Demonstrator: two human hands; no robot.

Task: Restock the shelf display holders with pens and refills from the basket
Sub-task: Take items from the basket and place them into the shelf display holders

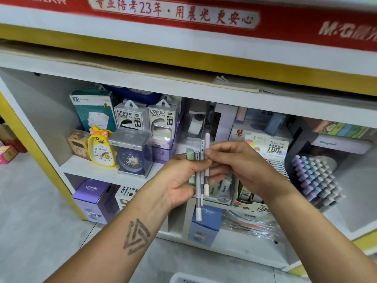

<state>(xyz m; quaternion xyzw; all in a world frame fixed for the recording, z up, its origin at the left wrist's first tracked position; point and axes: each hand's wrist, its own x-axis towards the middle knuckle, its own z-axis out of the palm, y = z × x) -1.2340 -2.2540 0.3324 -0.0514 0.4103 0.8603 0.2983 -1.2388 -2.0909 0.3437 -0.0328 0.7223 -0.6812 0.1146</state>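
The left hand [179,180] is gripping a small bundle of pens [199,176] upright in front of the shelf unit [142,82], its fingers curling round the lower half of the barrels while a pale green pen [190,155] is sitting at the left of the bunch. The right hand [240,168] is reaching in from the right and pinching the tallest pen [207,144], a pale pink one, between thumb and fingers near its middle, so the two hands are working close together and touching the same bundle. The longest grey pen [198,209] is hanging below the left palm, its white tip pointing down toward a blue carton [206,223] on the lower shelf. Farther back on the middle shelf, a yellow duck clock [101,148] is standing beside a blue clock in a clear case [130,154], and two power bank boxes [146,119] are standing behind them. To the right, a rack of pastel capped pens [314,178] is leaning in stepped rows, just right of a lead refill display [269,146]. At the near bottom edge, only the white rim of a basket [183,277] is showing. A red banner [204,19] is running along the top of the unit.
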